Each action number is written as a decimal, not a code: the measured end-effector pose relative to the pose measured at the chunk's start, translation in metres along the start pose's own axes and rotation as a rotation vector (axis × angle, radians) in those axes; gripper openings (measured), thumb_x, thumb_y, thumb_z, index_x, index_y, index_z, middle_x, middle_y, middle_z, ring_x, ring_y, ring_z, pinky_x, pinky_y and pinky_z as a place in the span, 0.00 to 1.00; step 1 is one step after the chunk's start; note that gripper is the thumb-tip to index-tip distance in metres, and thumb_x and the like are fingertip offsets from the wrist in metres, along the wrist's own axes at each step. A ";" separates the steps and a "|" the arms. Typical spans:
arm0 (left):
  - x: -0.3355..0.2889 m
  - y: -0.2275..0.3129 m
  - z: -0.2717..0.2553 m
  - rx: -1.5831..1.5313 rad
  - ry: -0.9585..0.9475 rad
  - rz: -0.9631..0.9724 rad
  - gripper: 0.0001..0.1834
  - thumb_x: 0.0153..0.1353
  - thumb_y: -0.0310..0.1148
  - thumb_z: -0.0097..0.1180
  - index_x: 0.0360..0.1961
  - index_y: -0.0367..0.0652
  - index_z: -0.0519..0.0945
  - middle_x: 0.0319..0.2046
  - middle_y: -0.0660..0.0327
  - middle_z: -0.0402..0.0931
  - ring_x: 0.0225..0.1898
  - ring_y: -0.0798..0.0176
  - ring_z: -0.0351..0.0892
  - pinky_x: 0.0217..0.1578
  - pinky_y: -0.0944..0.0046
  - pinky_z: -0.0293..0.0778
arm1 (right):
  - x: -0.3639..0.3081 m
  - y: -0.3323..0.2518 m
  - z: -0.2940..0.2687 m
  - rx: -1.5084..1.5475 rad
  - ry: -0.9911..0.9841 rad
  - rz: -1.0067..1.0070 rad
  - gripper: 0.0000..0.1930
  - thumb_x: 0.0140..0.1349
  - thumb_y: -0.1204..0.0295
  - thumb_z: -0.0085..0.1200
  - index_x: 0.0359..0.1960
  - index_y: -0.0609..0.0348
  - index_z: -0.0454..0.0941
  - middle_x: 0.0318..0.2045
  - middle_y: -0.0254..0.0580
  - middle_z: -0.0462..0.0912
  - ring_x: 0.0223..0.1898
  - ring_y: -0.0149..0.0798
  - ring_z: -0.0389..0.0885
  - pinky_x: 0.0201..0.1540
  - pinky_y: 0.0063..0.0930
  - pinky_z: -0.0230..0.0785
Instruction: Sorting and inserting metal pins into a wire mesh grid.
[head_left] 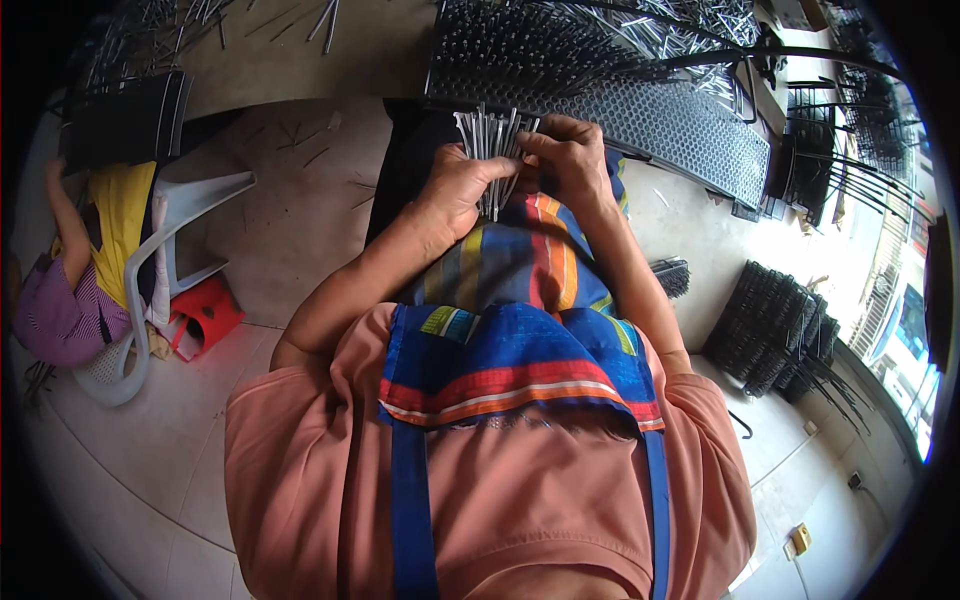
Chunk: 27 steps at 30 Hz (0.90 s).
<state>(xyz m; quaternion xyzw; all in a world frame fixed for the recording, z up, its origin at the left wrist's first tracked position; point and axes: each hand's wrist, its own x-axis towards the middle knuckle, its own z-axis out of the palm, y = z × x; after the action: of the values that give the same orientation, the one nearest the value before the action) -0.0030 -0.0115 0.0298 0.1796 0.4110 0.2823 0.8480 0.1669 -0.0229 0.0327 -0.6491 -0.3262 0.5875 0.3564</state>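
While L hand (462, 184) holds rods (487, 135), R (570, 152) touches 'em.

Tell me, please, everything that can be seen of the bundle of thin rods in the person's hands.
The bundle of thin rods is silvery grey and looks metallic. It consists of many slender, mostly straight pieces, loosely gathered, with uneven upper ends that fan out slightly. It points roughly away from the person, above the striped apron; whether its lower ends touch the cloth is unclear. The left hand grips it, thumb across the rods, while the right hand pinches its right side.
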 end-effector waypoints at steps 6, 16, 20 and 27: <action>-0.008 0.004 -0.026 -0.097 0.242 0.023 0.12 0.58 0.22 0.57 0.44 0.37 0.80 0.34 0.56 0.83 0.31 0.59 0.84 0.29 0.61 0.81 | 0.012 -0.019 0.025 0.190 0.178 -0.311 0.04 0.58 0.75 0.60 0.31 0.63 0.81 0.20 0.26 0.77 0.20 0.18 0.68 0.21 0.16 0.58; -0.017 0.004 -0.048 -0.192 0.242 0.074 0.12 0.58 0.19 0.54 0.44 0.35 0.79 0.34 0.50 0.83 0.33 0.56 0.85 0.34 0.59 0.82 | 0.054 -0.036 0.066 -0.115 0.251 -0.867 0.05 0.52 0.82 0.62 0.31 0.64 0.83 0.26 0.33 0.81 0.29 0.22 0.75 0.34 0.15 0.67; -0.017 0.007 -0.048 -0.164 0.295 0.116 0.12 0.58 0.18 0.53 0.44 0.34 0.78 0.33 0.51 0.83 0.33 0.56 0.85 0.33 0.60 0.82 | 0.056 -0.034 0.067 -0.133 0.228 -0.903 0.05 0.52 0.83 0.61 0.31 0.65 0.83 0.26 0.34 0.81 0.29 0.23 0.76 0.34 0.16 0.68; -0.023 0.011 -0.044 -0.148 0.269 0.132 0.11 0.58 0.19 0.53 0.43 0.35 0.79 0.32 0.52 0.83 0.31 0.57 0.84 0.31 0.61 0.81 | 0.046 -0.037 0.068 -0.286 0.175 -0.944 0.06 0.51 0.84 0.61 0.31 0.64 0.83 0.28 0.39 0.82 0.28 0.27 0.79 0.33 0.17 0.70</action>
<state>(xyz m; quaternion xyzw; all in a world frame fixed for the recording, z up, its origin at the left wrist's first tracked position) -0.0537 -0.0144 0.0233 0.1037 0.4862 0.3886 0.7758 0.1031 0.0409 0.0354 -0.5199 -0.6306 0.2546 0.5169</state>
